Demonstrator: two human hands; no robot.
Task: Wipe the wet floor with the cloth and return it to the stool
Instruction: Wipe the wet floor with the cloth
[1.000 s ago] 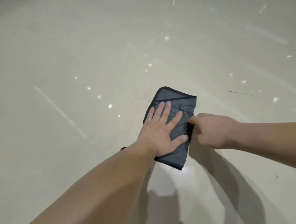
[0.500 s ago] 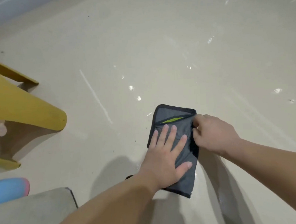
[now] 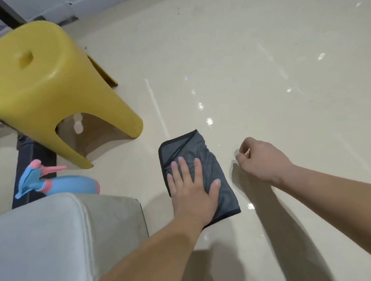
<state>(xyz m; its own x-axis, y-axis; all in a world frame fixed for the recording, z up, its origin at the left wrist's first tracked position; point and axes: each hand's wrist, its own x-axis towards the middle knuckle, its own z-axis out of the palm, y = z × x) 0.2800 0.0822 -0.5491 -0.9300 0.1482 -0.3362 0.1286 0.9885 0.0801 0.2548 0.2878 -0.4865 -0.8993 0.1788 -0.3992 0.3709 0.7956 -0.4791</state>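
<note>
Your left hand [image 3: 192,196] lies flat on the folded dark grey microfibre cloth with black edging [image 3: 191,148], fingers straight and spread, pressing and not gripping. Your right hand [image 3: 259,159] is just right of the cloth and clear of it, fingers curled in with nothing visible in them. The cloth sits on the glossy cream floor [image 3: 263,81], near you and centre, a little right of the nearest leg of the yellow plastic stool [image 3: 35,80].

With only a palm holding the cloth, a hard push will likely shear the folded layers, so the top slides and the fold opens. Bright glints further out suggest wet patches. If you stop here they stay, and a sodden cloth may only smear them. Lean too hard on that hand and it could skid on the slick surface.

When you carry the cloth left to the stool, a one-handed pinch may let a corner trail. The seat top is rounded, so a cloth laid off-centre could slip off.

The blue and pink spray bottle [image 3: 70,186] lies near left, beside the stool, and your pale grey trouser knee [image 3: 56,246] crowds that side. A low sweep leftwards could knock the bottle.
</note>
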